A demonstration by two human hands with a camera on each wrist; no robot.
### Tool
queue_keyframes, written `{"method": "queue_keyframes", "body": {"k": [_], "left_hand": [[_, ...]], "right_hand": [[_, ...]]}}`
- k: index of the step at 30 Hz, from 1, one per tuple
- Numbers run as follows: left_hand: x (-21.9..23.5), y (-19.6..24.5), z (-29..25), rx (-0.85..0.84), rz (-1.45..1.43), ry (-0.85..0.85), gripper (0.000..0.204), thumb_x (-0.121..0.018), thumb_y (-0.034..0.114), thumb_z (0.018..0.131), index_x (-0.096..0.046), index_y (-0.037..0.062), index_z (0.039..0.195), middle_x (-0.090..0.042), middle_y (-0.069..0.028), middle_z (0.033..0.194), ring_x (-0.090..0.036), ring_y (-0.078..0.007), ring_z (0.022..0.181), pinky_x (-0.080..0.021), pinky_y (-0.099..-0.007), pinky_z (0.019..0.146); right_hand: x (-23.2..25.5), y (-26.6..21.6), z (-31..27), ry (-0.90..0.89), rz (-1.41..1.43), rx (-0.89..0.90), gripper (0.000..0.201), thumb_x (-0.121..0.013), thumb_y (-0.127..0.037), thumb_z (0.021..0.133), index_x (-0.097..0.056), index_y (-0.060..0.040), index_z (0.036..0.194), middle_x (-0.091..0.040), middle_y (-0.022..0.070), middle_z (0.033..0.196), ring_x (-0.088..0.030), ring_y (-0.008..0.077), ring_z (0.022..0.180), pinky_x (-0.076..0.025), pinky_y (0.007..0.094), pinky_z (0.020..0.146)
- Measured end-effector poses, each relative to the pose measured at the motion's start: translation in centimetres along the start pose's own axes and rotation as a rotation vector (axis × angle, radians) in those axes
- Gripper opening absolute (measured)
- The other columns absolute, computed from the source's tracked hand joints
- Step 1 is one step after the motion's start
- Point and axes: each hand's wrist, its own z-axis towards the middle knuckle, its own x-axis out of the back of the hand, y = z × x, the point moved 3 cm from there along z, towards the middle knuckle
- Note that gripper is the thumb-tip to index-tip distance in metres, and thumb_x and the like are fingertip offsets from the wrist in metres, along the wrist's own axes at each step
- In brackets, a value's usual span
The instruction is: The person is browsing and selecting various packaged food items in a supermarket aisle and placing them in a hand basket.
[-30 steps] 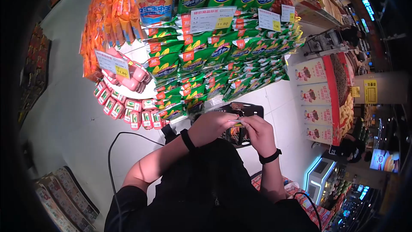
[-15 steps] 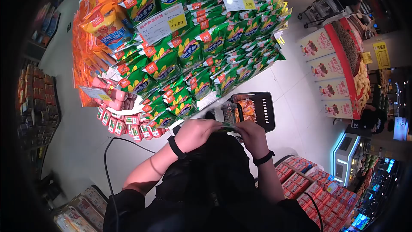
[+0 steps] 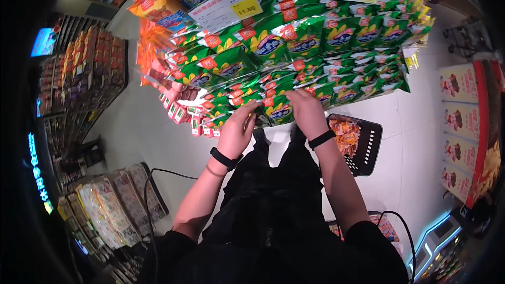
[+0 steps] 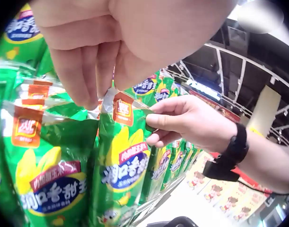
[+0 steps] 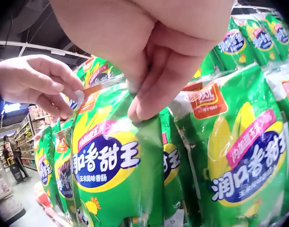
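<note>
A green bag of corn-flavoured sausages [image 5: 106, 161], with an orange label and yellow corn printed on it, stands at the front of the lower display row. My left hand [image 3: 235, 129] pinches its top edge at the left corner. At the opposite corner, my right hand [image 3: 310, 113] grips the top between thumb and fingers, seen close up in the right wrist view. In the left wrist view the same bag hangs upright beneath both hands. Similar green bags [image 4: 45, 175] crowd both sides and behind.
A black basket [image 3: 371, 152] holding orange packets is on the floor to the right. Price cards [image 3: 226, 10] hang across the display. Pink sausage packs [image 3: 176, 110] lie at its left end. Printed cartons [image 3: 457, 121] stand at the far right, and a cable [image 3: 150, 200] loops by my left arm.
My hands, earlier close together before my body at a small, mostly hidden thing, have moved forward and apart to the bag's top corners. The head view has shifted, with the basket now further right.
</note>
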Motion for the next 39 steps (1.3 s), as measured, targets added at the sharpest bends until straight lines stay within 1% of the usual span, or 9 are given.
{"method": "queue_keyframes", "body": {"k": [13,16,20,23,26,31,34,38,39], "left_hand": [[-3.4,-10.8,-28.5,0.927,-0.591,-0.305,0.041,-0.067,0.018,0.107,-0.06,0.001,0.144,-0.072,-0.0072,0.121,-0.068,-0.0137,0.11,-0.053,-0.0309,0.102],[-5.9,-12.8,-38.3,0.812,-0.632,-0.331,0.039,-0.065,0.017,0.108,-0.061,0.0011,0.143,-0.071,-0.006,0.122,-0.066,-0.0132,0.114,-0.052,-0.0301,0.102],[-1.1,-11.6,-43.9,0.884,-0.939,-0.11,0.044,-0.069,0.025,0.108,-0.063,0.0012,0.144,-0.071,-0.0059,0.117,-0.064,-0.0146,0.114,-0.05,-0.0295,0.106],[8.0,-7.8,-44.1,0.673,-0.952,-0.151,0.045,-0.062,0.026,0.111,-0.059,0.0041,0.15,-0.067,-0.0114,0.141,-0.062,-0.0209,0.132,-0.047,-0.0343,0.115],[10.0,-5.2,-47.6,0.109,-0.792,-0.217,0.046,-0.056,0.03,0.114,-0.055,0.0077,0.154,-0.052,-0.0146,0.162,-0.048,-0.0283,0.152,-0.033,-0.0445,0.128],[12.0,-9.0,-56.3,0.058,-0.791,-0.51,0.053,-0.05,0.037,0.115,-0.047,0.0106,0.162,-0.036,-0.0133,0.174,-0.03,-0.0274,0.162,-0.014,-0.0536,0.134],[14.6,-10.4,-61.0,0.047,-0.678,-0.496,0.049,-0.054,0.03,0.114,-0.052,0.0072,0.158,-0.04,-0.0082,0.172,-0.032,-0.0274,0.162,-0.021,-0.0497,0.134],[17.4,-13.2,-65.5,0.027,-0.688,-0.393,0.038,-0.058,0.026,0.111,-0.068,0.0013,0.139,-0.055,-0.0075,0.162,-0.043,-0.029,0.155,-0.038,-0.0419,0.127],[18.5,-13.8,-66.0,0.051,-0.69,-0.393,0.037,-0.059,0.025,0.111,-0.069,0.0007,0.137,-0.056,-0.0075,0.161,-0.045,-0.0293,0.154,-0.039,-0.042,0.126]], "right_hand": [[-0.7,-0.9,-1.2,0.059,-0.036,0.129,0.022,-0.063,-0.008,0.103,-0.07,-0.0014,0.123,-0.074,0.0195,0.117,-0.073,0.0379,0.103,-0.06,0.0447,0.086],[1.8,1.3,-9.3,-0.004,0.094,-0.364,0.034,-0.065,-0.014,0.107,-0.061,0.003,0.136,-0.07,0.0191,0.125,-0.072,0.0276,0.113,-0.058,0.0386,0.096],[-3.1,13.0,-25.6,-0.015,-0.535,-0.37,0.055,-0.073,-0.026,0.102,-0.052,0.0048,0.143,-0.054,0.0199,0.148,-0.067,0.0298,0.12,-0.053,0.0437,0.106],[-8.3,19.4,-34.5,-0.132,0.164,-0.813,0.065,-0.078,-0.028,0.097,-0.053,0.0118,0.142,-0.063,0.0225,0.142,-0.061,0.032,0.132,-0.049,0.0421,0.11],[-9.1,16.8,-34.7,-0.086,-0.227,-0.808,0.056,-0.075,-0.029,0.098,-0.059,0.0123,0.133,-0.074,0.0213,0.124,-0.073,0.032,0.111,-0.056,0.0403,0.099],[-10.2,19.9,-35.4,0.036,0.261,-1.276,0.036,-0.062,-0.027,0.109,-0.051,-0.0129,0.141,-0.071,0.0075,0.11,-0.071,0.0279,0.105,-0.06,0.0653,0.086],[-10.2,16.0,-37.4,-0.013,0.229,-1.325,0.029,-0.061,-0.032,0.111,-0.061,-0.0136,0.133,-0.07,0.0073,0.111,-0.071,0.027,0.104,-0.057,0.0706,0.09],[-13.0,22.7,-40.4,-0.096,-0.19,-1.097,0.07,-0.076,-0.05,0.097,-0.064,0.0048,0.138,-0.072,0.0193,0.125,-0.075,0.038,0.099,-0.065,0.052,0.078],[-14.1,17.5,-40.4,-0.068,-0.199,-1.082,0.067,-0.076,-0.049,0.097,-0.066,0.006,0.134,-0.074,0.0187,0.121,-0.076,0.0354,0.096,-0.064,0.0476,0.077]]}}
